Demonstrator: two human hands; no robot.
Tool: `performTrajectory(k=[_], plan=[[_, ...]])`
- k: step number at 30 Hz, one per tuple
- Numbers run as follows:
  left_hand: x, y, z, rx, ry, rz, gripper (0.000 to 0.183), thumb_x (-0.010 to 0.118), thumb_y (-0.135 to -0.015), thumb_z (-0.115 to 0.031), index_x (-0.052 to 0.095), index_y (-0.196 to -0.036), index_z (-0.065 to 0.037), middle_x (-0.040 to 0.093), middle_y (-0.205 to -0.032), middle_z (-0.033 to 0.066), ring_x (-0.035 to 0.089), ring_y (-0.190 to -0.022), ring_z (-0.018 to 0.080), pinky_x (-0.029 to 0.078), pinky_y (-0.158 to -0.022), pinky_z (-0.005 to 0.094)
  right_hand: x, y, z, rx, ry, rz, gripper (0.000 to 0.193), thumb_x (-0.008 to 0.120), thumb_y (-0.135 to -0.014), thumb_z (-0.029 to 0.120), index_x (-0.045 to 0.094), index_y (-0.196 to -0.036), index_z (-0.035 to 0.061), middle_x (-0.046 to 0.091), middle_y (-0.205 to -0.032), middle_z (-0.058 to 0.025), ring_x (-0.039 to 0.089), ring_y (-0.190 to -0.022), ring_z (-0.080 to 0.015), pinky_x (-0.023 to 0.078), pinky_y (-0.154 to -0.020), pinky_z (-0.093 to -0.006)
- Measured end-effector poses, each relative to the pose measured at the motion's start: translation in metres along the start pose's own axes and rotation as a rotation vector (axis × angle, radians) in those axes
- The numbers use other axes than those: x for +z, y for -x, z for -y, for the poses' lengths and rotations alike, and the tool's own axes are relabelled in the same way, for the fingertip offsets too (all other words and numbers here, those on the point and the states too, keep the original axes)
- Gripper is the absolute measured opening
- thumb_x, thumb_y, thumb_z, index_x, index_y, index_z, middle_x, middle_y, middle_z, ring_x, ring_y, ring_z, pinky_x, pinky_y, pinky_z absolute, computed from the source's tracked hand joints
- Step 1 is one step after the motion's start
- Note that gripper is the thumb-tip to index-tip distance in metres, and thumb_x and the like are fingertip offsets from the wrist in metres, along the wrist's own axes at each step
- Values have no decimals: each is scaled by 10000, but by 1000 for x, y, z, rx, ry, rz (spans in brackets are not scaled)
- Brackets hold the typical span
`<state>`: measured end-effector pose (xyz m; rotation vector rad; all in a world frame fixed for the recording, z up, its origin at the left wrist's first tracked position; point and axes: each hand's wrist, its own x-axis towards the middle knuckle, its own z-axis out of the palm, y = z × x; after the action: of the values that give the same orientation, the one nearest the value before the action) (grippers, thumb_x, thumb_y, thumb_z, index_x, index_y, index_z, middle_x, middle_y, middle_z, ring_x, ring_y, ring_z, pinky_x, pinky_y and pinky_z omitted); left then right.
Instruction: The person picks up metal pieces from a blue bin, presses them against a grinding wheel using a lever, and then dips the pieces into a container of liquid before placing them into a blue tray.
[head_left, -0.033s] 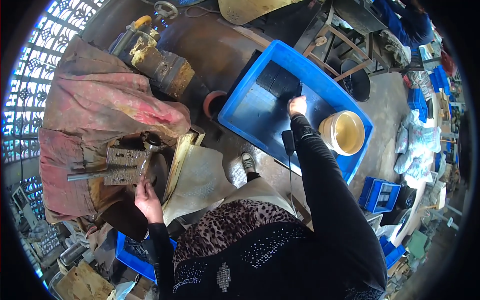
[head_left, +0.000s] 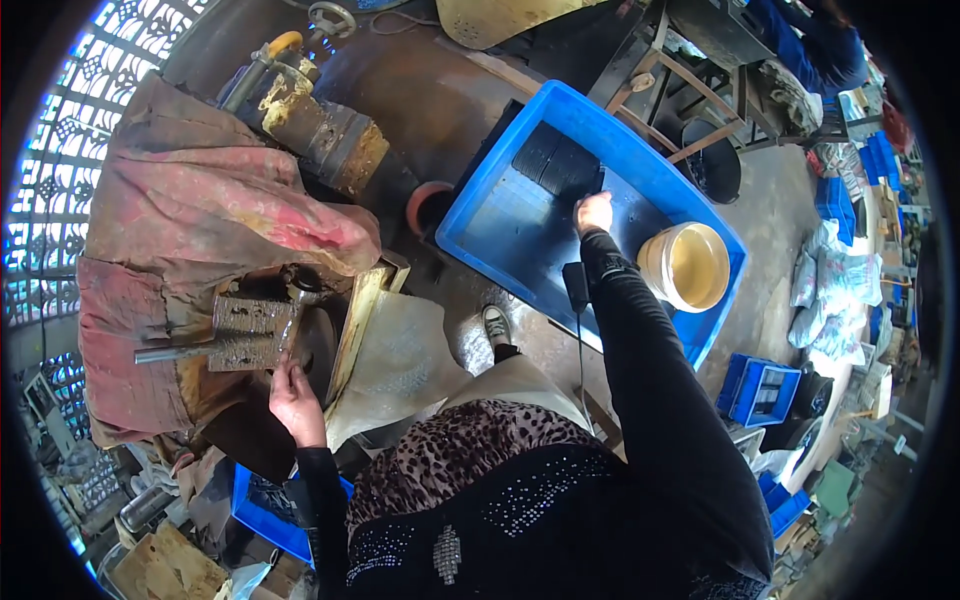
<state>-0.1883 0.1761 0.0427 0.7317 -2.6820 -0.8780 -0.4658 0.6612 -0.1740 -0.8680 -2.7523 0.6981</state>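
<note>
My left hand [head_left: 297, 402] reaches to the lower edge of a wet brown ridged block [head_left: 245, 333] on the cloth-draped machine. Its fingers are pressed together at the block's edge; what they hold, if anything, is hidden. A metal rod [head_left: 172, 353] sticks out of the block's left side. My right hand [head_left: 594, 213] is stretched out over a large blue tub [head_left: 500, 255], its fingers closed on a thin black plate [head_left: 602, 180]. That plate stands at the right end of a row of black plates [head_left: 555, 160] in the tub. A cream bucket [head_left: 686, 266] stands right of my right forearm.
A stained red cloth [head_left: 230, 205] covers the machine at left. A translucent sheet [head_left: 395, 355] hangs by a wooden board [head_left: 355, 325] before me. A rusty motor [head_left: 325, 140] lies beyond. Smaller blue crates [head_left: 760, 390] stand at right. Another person's blue sleeve [head_left: 810, 45] shows far right.
</note>
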Motion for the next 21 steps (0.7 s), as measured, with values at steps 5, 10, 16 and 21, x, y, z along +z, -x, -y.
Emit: performTrajectory(k=[5, 10, 16, 21], plan=[[1, 0, -2, -34, -13, 3, 168, 511, -943, 6, 630, -1052, 51, 680, -1114, 175, 653, -971, 217, 493, -888, 312, -7, -10, 8, 107, 73, 232, 369, 512, -942, 261, 489, -1140, -49, 687, -927, -260, 675, -887, -415, 534, -797, -474], [0, -1, -6, -29, -33, 8, 165, 509, -945, 0, 634, -1042, 45, 677, -1134, 184, 660, -1002, 242, 496, -899, 325, -12, -15, 15, 60, 182, 262, 441, 529, -946, 359, 513, -1122, -44, 687, -954, -260, 672, -925, -409, 531, -830, -469], [0, -2, -7, -38, -45, 10, 178, 510, -946, -3, 637, -1063, 39, 684, -1107, 175, 662, -992, 243, 495, -899, 323, -15, -22, 9, -4, 266, 278, 532, 526, -940, 455, 517, -1121, -45, 689, -963, -255, 671, -929, -410, 531, -842, -469], [4, 1, 7, 6, -6, -51, 242, 533, -938, -15, 635, -1153, 31, 696, -979, 138, 665, -884, 202, 514, -829, 310, -28, -7, -5, -79, 213, 333, 611, 616, -889, 461, 500, -1199, -52, 670, -1046, -263, 651, -998, -402, 518, -887, -444]])
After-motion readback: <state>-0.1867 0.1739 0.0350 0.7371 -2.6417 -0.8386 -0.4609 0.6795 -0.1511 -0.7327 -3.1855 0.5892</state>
